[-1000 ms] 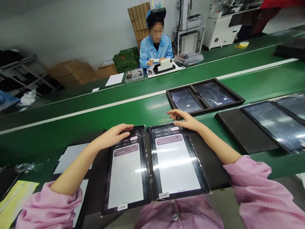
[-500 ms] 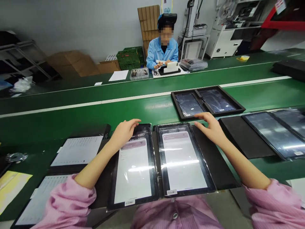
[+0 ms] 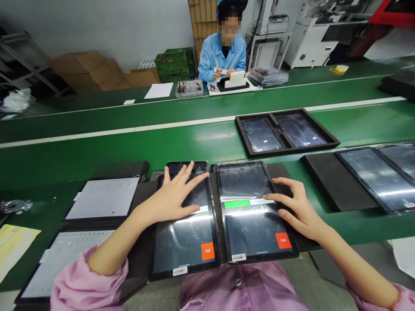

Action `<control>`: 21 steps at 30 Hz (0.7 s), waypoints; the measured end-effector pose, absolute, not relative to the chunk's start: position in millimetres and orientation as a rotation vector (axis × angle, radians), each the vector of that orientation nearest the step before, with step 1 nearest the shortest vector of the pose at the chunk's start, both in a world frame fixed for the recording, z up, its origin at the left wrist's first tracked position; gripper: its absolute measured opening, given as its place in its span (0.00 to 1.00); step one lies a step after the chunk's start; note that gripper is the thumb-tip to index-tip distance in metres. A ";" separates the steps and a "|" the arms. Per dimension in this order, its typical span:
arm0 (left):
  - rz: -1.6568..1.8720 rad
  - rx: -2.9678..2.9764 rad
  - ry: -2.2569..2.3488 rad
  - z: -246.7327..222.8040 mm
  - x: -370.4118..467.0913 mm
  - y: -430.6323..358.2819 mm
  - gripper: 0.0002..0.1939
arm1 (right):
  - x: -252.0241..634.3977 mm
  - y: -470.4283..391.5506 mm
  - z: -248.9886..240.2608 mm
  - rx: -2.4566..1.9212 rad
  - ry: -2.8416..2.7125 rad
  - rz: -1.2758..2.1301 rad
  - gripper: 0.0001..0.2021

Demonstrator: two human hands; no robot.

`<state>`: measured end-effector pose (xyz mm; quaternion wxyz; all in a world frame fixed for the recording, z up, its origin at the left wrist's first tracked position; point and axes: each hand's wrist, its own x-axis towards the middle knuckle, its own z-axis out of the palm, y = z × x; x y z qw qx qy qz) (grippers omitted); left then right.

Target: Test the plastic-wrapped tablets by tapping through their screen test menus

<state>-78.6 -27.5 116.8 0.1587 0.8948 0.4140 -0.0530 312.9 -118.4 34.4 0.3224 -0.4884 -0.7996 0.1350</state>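
Observation:
Two tablets lie side by side before me in a black foam tray. Over the upper half of the left tablet (image 3: 181, 246) my left hand (image 3: 177, 194) is spread, fingers apart, hiding part of its screen. At the right edge of the right tablet (image 3: 249, 233) is my right hand (image 3: 296, 209), fingers apart and slightly bent, its index fingertip at a pale bar on the screen. Both screens are dark with a red "Fail" square low on the right. A green bar shows on the right tablet. White labels sit at their lower edges.
Two tablets with white screens (image 3: 103, 196) lie to my left. A black tray (image 3: 285, 151) with two dark tablets stands on the green belt (image 3: 181, 142). More tablets (image 3: 382, 181) lie at right. Across the belt, a person in blue (image 3: 207, 56) handles a pale object.
Both tablet screens went from white pages to dark ones with red squares. My left hand spread over its tablet; my right hand came down to the right tablet's screen. The view tilted downward.

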 end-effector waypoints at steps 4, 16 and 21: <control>-0.114 2.632 1.181 115.4 -78.8 -25.5 0.42 | 315.2 -116.8 30.1 -1.218 -2.135 0.335 0.24; -0.106 2.562 1.094 112.3 -57.2 -6.1 0.26 | 306.2 -106.5 25.7 -1.637 -1.674 0.315 0.23; -0.161 2.586 1.130 109.4 -53.5 -11.3 0.23 | 310.7 -101.5 19.5 -1.695 -1.629 0.344 0.23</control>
